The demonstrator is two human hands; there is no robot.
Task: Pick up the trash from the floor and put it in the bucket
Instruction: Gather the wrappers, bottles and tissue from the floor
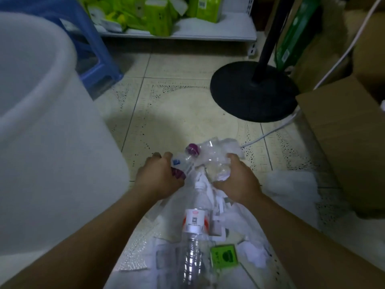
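A big white bucket [41,122] fills the left side. On the tiled floor in front of me lies a heap of trash. My left hand [158,176] grips a crushed clear bottle with a purple cap [179,173]. My right hand [235,180] holds crumpled clear plastic [218,161]; a second purple-capped bottle [192,150] lies just beyond my hands. Nearer to me a clear bottle with a red and white label [193,224] lies among white paper scraps [252,257] beside a small green packet [224,256].
A black round fan base [239,94] with its pole stands ahead on the right, a white cable [270,132] trailing from it. A cardboard box [343,142] is at the right. A blue stool [93,49] and a low shelf with green packages [158,15] stand at the back.
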